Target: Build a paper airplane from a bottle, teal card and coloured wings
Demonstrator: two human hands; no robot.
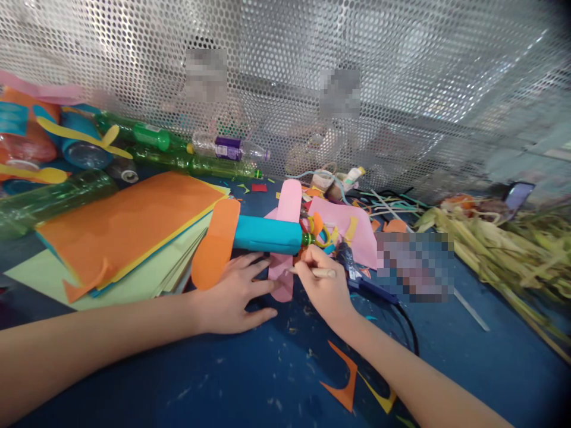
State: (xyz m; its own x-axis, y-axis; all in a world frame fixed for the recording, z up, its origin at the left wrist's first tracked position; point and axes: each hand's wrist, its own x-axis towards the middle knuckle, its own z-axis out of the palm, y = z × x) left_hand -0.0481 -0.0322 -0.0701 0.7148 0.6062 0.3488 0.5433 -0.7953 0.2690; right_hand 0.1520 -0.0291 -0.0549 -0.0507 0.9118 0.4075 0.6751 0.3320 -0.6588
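Observation:
A green bottle wrapped in blue paper lies on its side in front of me, neck to the right. Across its left end lies an orange rounded strip. A pink rounded strip passes across the bottle near its neck, with one end toward me and the other beyond it. My left hand lies flat with fingers spread, fingertips at the bottle's near side and on the pink strip. My right hand is closed on a pale pencil, its tip at the near end of the pink strip.
Coloured sheets are stacked at left, with several bottles behind. A blue glue gun, pink paper and scraps lie right of the bottle. Dry husks cover the far right. A perforated metal screen stands behind.

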